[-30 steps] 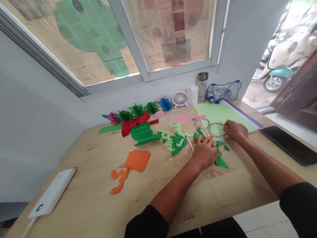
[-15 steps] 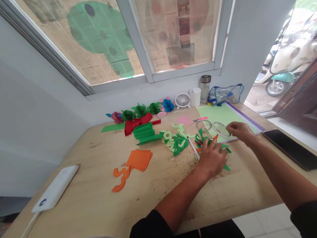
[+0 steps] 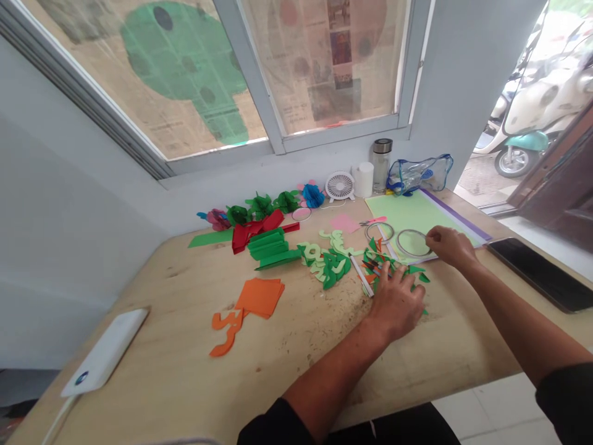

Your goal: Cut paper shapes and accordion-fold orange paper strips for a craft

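Observation:
My right hand (image 3: pixel 450 247) pinches the right edge of a thin grey ring (image 3: pixel 414 243), perhaps a narrow roll of tape, above the pale green sheets (image 3: pixel 412 213). A second similar ring (image 3: pixel 380 232) lies beside it. My left hand (image 3: pixel 399 298) rests palm down, fingers apart, on a pile of green and orange paper scraps (image 3: pixel 419 275). Part of that pile is hidden beneath the hand. A white pen-like stick (image 3: pixel 361 275) lies left of those fingers. Further left are green curly paper cutouts (image 3: pixel 334 269).
Orange paper squares (image 3: pixel 259 298) and an orange cutout (image 3: pixel 226 334) lie at centre left. Folded green paper (image 3: pixel 271 248) and red paper (image 3: pixel 257 232) sit behind. A small fan (image 3: pixel 340 185) and a glass bottle (image 3: pixel 382 167) stand by the wall. A phone (image 3: pixel 542 274) lies at right.
The ring in my right hand has tilted and shows a wider loop. My left fingers have shifted slightly on the scraps, and an orange piece by them no longer shows.

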`<state>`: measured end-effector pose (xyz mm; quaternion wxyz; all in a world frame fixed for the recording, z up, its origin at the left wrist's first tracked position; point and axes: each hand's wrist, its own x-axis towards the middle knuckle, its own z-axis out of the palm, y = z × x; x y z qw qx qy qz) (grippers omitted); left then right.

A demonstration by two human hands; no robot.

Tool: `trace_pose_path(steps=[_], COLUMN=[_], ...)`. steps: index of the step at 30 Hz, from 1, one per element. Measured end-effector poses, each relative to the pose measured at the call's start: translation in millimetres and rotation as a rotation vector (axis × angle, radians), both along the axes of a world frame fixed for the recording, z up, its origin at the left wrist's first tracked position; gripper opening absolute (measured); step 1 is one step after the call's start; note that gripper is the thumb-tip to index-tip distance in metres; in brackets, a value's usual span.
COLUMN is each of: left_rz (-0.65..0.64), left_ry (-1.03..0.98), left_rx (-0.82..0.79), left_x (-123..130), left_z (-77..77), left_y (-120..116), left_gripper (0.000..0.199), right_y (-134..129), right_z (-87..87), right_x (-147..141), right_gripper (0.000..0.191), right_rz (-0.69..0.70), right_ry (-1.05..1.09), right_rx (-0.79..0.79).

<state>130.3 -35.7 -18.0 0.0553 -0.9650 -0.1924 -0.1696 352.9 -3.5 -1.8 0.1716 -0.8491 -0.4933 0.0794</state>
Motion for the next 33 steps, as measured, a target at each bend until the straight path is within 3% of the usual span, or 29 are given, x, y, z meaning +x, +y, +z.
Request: trace_pose_path(steps=[4, 10, 19, 25, 29, 33], left_rz=[-0.064, -0.008, 0.112, 0.107, 0.159, 0.362], left_ry=[0.014, 0.035, 0.058, 0.024, -0.044, -0.144], left_rx=[0.041, 0.013, -0.055, -0.072, -0.089, -0.116], left_x=[9.9, 20.9, 19.7, 26.0, 12.3, -14.3], left_z=[-2.3, -5.2, -5.1, -5.4, -1.1, 7.3], left_y=[-4.2, -3.1, 1.2, 5.0, 7.2, 25.9], left_gripper=[0.018, 0.02, 0.02, 0.019, 0.011, 0.013], right_y=[3.4, 8.0, -9.6, -17.3, -13.8, -12.0], right_z=[-6.0, -15.8, -15.7, -11.0, -5.8, -4.8], right_x=[-10.2, -23.6, -26.0, -47.1, -58.1, -62.7], right_gripper=[0.022, 0.023, 0.028, 0.022, 0.02, 0.021], right_rz=[0.007, 0.014, 0.046, 0.193, 0.246, 0.251], right_ry=[-0.088, -0.151, -0.136, -0.091, -0.069, -0.088], right_rx=[-0.064, -0.101, 0.017, 0.06, 0.062, 0.055])
